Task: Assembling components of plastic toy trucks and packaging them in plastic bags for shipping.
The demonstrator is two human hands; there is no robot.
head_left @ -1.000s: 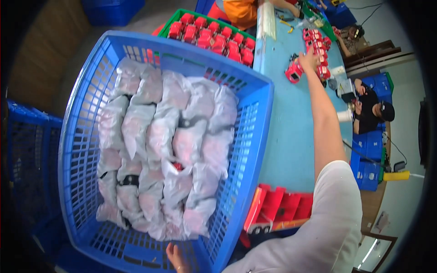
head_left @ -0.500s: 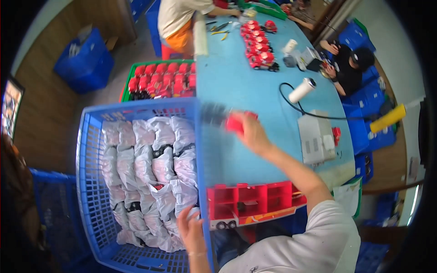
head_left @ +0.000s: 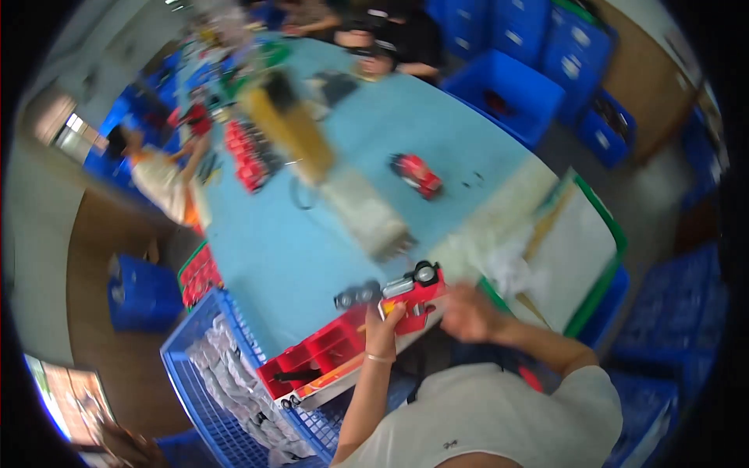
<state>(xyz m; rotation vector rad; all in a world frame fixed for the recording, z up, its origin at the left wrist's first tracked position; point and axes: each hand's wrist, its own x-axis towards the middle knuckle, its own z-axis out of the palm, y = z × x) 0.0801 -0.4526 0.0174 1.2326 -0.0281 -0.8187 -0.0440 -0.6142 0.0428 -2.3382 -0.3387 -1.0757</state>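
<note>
In my left hand (head_left: pixel 381 331) is a red toy truck (head_left: pixel 421 298) with black wheels and grey parts, its fingers closed around it. The truck is above a long red toy trailer (head_left: pixel 331 347) with open compartments along the table's near edge. A small black part lies in one compartment. My right hand (head_left: pixel 472 313) is just right of the truck, near a green-rimmed tray; motion smears its fingers, so I cannot make out whether it holds anything.
The green-rimmed tray (head_left: pixel 612 257) holds white plastic bags and sheets. A blue basket (head_left: pixel 183 363) of wrapped items stands left. Another red truck (head_left: pixel 419 176) and a pale box-like device (head_left: pixel 367 214) are on the blue table (head_left: pixel 265 269). Other people work along the far sides.
My view has swung right, away from the basket. The right hand has moved from the red truck over the table to beside the tray; the left hand has left the basket and holds a truck.
</note>
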